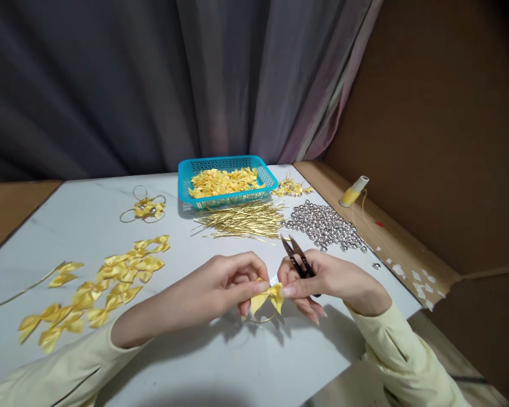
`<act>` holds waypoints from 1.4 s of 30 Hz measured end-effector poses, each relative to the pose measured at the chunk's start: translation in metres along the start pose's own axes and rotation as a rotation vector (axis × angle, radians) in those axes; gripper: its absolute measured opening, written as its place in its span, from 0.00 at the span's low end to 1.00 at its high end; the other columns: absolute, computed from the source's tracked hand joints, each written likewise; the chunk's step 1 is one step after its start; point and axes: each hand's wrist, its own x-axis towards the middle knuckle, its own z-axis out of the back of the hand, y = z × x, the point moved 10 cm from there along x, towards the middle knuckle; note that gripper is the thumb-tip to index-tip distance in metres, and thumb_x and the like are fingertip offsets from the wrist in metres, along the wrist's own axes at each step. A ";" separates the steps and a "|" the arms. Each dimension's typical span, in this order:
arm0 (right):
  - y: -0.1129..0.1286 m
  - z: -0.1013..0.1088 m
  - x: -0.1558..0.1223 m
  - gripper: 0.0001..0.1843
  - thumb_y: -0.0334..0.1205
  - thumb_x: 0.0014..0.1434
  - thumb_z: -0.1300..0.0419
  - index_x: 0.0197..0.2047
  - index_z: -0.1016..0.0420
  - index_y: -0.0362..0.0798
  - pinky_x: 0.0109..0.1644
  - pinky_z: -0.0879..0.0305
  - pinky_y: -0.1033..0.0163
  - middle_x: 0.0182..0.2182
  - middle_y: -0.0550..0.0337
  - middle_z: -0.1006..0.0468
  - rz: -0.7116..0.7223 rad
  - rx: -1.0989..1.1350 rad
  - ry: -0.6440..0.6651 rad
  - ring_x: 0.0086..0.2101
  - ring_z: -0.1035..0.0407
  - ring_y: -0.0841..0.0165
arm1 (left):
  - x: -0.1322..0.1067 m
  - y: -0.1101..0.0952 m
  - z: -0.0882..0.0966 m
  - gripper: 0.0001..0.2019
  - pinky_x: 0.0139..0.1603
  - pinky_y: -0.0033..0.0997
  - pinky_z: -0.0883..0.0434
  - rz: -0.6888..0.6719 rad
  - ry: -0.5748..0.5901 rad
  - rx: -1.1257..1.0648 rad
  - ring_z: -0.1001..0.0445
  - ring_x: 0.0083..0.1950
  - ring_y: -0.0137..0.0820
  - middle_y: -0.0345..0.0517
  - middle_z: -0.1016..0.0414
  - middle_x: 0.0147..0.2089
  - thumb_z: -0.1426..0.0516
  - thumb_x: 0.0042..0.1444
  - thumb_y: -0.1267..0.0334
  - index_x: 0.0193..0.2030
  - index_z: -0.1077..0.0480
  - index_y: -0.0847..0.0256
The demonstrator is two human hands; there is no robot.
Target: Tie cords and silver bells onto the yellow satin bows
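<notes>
A small yellow ribbon bow (268,297) is pinched between both hands just above the white table (220,362). My left hand (233,285) grips the bow's left side with thumb and fingers closed. My right hand (322,280) pinches the bow's right side and also holds black thread snips (296,257), blades pointing up and away. A thin gold loop hangs under the bow.
A blue basket (227,180) of yellow ribbon pieces stands at the back. In front of it lie gold wire ties (244,221) and a pile of silver beads (324,225). Finished yellow bows (106,288) spread at left. A thread spool (354,191) lies by the cardboard wall.
</notes>
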 end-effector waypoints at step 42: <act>0.017 -0.001 0.004 0.13 0.44 0.55 0.39 0.31 0.31 0.41 0.20 0.56 0.71 0.16 0.71 0.43 0.059 -0.096 -0.019 0.17 0.51 0.80 | 0.004 0.003 0.006 0.02 0.29 0.24 0.37 0.025 -0.105 -0.068 0.33 0.29 0.26 0.37 0.29 0.28 0.45 0.53 0.66 0.34 0.34 0.61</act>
